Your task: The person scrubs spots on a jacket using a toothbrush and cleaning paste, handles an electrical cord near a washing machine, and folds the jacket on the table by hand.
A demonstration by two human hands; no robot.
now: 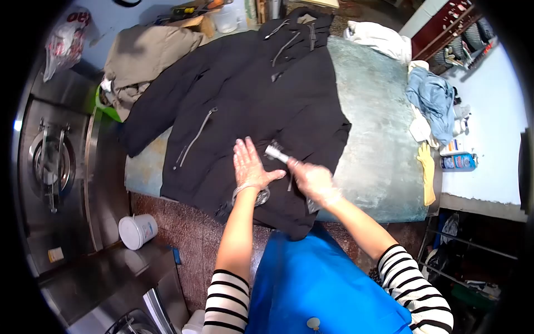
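A black jacket with zips and cords lies spread over the grey-green table. My left hand rests flat on its lower part, fingers apart, in a clear glove. To the right of it, my right hand, also in a clear glove, is wrapped round the handle of a white brush. The brush head touches the jacket fabric just right of my left fingers. A patch of fabric around the brush head looks shiny.
A beige garment lies at the back left by a green basin. On the right are a blue cloth, a yellow glove and a blue bottle. A white bucket stands below the table's left side.
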